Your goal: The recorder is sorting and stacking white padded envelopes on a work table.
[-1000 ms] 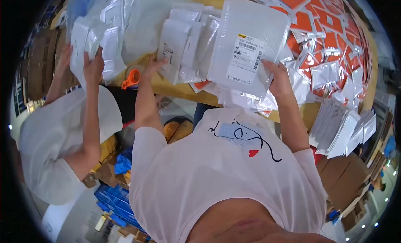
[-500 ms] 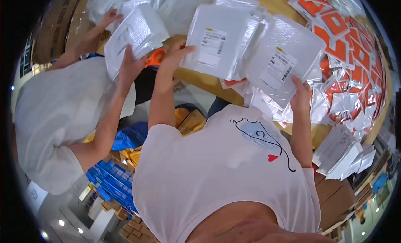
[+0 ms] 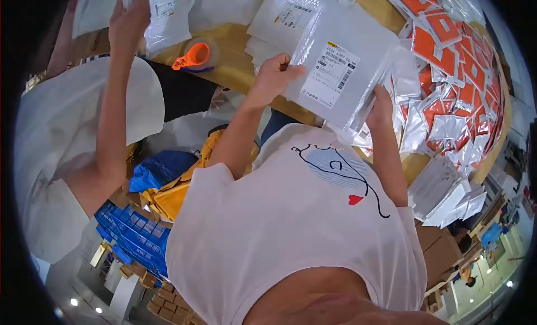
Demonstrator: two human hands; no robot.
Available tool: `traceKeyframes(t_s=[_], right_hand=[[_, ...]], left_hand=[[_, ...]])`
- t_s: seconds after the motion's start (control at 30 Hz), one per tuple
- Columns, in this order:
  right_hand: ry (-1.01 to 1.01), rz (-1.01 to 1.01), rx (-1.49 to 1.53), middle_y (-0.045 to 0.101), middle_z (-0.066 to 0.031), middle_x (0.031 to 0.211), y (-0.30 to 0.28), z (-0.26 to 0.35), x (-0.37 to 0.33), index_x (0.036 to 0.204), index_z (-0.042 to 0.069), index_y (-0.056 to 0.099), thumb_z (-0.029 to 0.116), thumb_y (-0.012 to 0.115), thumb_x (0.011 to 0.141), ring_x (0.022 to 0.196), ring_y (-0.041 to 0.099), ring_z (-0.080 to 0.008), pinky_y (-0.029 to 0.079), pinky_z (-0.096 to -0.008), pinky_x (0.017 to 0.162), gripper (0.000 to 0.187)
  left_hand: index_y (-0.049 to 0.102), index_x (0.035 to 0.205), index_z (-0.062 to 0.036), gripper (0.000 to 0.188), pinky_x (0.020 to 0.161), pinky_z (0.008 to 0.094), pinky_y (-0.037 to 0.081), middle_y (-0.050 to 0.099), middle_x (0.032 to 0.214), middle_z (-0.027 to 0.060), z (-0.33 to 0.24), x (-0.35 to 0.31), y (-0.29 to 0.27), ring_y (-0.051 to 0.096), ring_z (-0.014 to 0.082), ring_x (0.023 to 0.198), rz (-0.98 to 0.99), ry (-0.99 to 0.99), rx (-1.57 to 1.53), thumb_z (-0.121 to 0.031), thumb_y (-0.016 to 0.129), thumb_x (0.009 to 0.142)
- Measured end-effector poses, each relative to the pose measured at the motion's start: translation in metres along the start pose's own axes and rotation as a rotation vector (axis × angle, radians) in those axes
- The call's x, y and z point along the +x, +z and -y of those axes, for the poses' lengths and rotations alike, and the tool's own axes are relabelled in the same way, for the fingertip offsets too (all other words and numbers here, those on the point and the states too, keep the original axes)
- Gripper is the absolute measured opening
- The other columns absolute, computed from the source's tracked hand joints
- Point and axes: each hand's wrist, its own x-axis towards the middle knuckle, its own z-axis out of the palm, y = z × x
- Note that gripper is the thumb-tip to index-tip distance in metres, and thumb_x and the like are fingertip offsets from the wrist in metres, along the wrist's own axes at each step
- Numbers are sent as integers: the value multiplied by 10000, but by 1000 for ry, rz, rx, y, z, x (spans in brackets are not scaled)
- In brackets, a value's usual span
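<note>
I hold a white bubble mailer (image 3: 369,51) with a printed label in front of me, slightly tilted. My left hand (image 3: 274,79) is closed on its left edge, thumb over the front. My right hand (image 3: 381,106) grips the lower right edge, its fingers partly hidden behind the mailer. More labelled bubble mailers (image 3: 274,12) lie on the table just beyond my left hand. To the right of my right hand is a heap of orange and white packets in clear plastic (image 3: 447,62).
At my left a co-worker's hand (image 3: 130,23) is near other white mailers (image 3: 168,31). An orange tape dispenser (image 3: 193,57) lies on the wooden table (image 3: 232,45). White packets (image 3: 439,185) are stacked at the right edge. Blue crates (image 3: 131,235) stand below left.
My left hand has left the mailers on the left and moved right onto the one in my right hand. The co-worker's hands have moved farther away from me.
</note>
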Motion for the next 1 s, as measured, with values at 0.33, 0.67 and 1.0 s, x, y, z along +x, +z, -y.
traceKeyframes(t_s=[0.33, 0.67, 1.0], right_hand=[[-73, -9, -97, 612, -179, 1047, 4, -7, -7, 1140, -66, 531, 168, 593, 863, 927, 591, -221, 477, -301, 812, 368], [-199, -182, -69, 636, -153, 1013, -64, 5, 6, 1115, -65, 542, 113, 629, 844, 830, 641, -207, 509, -258, 739, 336], [-198, -140, -107, 640, -153, 1008, -54, 6, 6, 1126, -51, 529, 90, 617, 847, 844, 649, -220, 512, -262, 754, 325]], left_hand=[[598, 840, 46, 242, 583, 236, 414, 560, 712, 49, 1, -2, 17, 480, 140, 632, -100, 58, 217, -167, 687, 768], [607, 1087, 46, 552, 786, 324, 499, 653, 977, 151, 13, 108, -74, 626, 275, 861, -648, 543, 906, -379, 698, 747], [600, 1092, 51, 539, 769, 298, 490, 648, 957, 137, 38, 138, -110, 613, 219, 865, -423, -272, 451, -313, 735, 717]])
